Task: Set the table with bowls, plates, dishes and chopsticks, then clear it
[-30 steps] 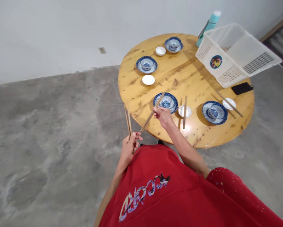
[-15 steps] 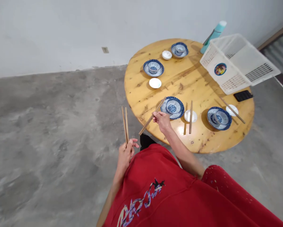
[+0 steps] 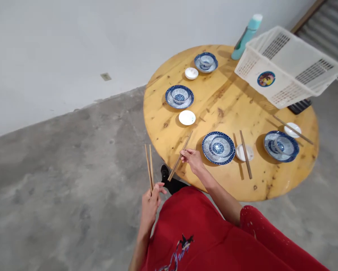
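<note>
Away from the table, over the floor, my left hand [image 3: 152,199] is closed round the lower ends of a pair of wooden chopsticks [image 3: 149,165], whose tips spread upward. My right hand [image 3: 191,159] pinches another pair of chopsticks [image 3: 182,150] above the table's near left edge. To its right stands a blue-rimmed plate [image 3: 206,153] with a small patterned bowl [image 3: 221,146] on it. Farther back lies a white saucer [image 3: 187,117], close to a second blue-rimmed plate [image 3: 169,99]. Chopsticks [image 3: 246,154] rest across a white dish [image 3: 250,152] beside the nearest plate.
On the round wooden table [image 3: 208,101] are a white plastic basket [image 3: 284,67], a light blue bottle [image 3: 246,37] and a dark phone [image 3: 300,106]. Another plate [image 3: 294,152] sits at the right, near chopsticks laid over a saucer [image 3: 293,130]. A wall [image 3: 73,45] rises behind.
My view has shifted left around the table. The right hand's chopsticks, previously beside the nearest plate's edge, are now farther left of that plate. Both hands keep their chopsticks.
</note>
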The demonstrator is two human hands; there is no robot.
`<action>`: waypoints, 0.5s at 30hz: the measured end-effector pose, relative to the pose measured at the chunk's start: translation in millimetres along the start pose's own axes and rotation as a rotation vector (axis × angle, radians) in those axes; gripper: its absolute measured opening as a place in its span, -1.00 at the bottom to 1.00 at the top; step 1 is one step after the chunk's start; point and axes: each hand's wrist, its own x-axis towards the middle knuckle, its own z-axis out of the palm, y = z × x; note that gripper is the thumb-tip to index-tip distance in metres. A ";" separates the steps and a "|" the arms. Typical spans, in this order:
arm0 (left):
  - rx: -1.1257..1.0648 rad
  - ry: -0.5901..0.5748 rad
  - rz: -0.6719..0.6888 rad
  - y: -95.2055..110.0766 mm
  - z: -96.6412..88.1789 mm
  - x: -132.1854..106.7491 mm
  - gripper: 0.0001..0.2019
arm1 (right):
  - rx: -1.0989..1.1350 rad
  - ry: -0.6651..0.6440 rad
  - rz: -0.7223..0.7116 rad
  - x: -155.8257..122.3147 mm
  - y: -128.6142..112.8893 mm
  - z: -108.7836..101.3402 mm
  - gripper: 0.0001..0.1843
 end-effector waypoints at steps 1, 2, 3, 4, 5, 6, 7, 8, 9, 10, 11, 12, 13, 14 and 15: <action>0.032 -0.027 -0.014 8.9 -7.5 11.2 -0.46 | 0.013 0.021 0.001 6.9 -1.3 7.6 -0.66; 0.063 -0.054 -0.024 17.7 -14.7 22.0 -0.46 | 0.028 0.042 0.002 13.4 -2.8 15.1 -0.66; 0.090 -0.076 -0.029 26.1 -21.3 32.5 -0.46 | 0.045 0.063 0.002 19.5 -4.7 22.4 -0.66; 0.112 -0.093 -0.030 34.1 -27.3 42.4 -0.46 | 0.064 0.085 0.000 25.3 -7.0 29.3 -0.67; 0.127 -0.103 -0.029 41.4 -32.6 51.8 -0.46 | 0.081 0.104 -0.001 30.9 -9.6 35.6 -0.67; 0.135 -0.108 -0.025 48.1 -37.2 60.6 -0.46 | 0.095 0.123 -0.001 36.2 -12.7 41.3 -0.67; 0.137 -0.111 -0.021 54.2 -41.4 68.8 -0.46 | 0.108 0.140 0.000 41.2 -16.2 46.2 -0.68; 0.136 -0.114 -0.017 60.0 -45.2 76.6 -0.46 | 0.116 0.156 0.000 45.9 -20.0 50.2 -0.68; 0.135 -0.121 -0.013 65.5 -48.8 84.0 -0.46 | 0.121 0.171 -0.002 50.3 -24.2 53.4 -0.68; 0.136 -0.132 -0.008 71.1 -52.2 91.1 -0.46 | 0.123 0.188 -0.006 54.6 -28.4 55.8 -0.68; 0.141 -0.144 -0.004 76.7 -55.7 98.2 -0.46 | 0.126 0.204 -0.014 58.6 -32.5 57.3 -0.68; 0.149 -0.155 0.002 82.4 -59.1 105.3 -0.46 | 0.133 0.226 -0.026 62.3 -36.1 58.1 -0.67; 0.159 -0.166 0.008 88.2 -62.5 112.5 -0.46 | 0.144 0.252 -0.041 65.8 -39.1 58.3 -0.67; 0.168 -0.178 0.014 94.2 -65.8 119.9 -0.46 | 0.160 0.281 -0.056 68.9 -41.2 58.1 -0.67; 0.176 -0.193 0.019 100.2 -68.8 127.6 -0.46 | 0.179 0.312 -0.070 71.4 -42.3 57.7 -0.66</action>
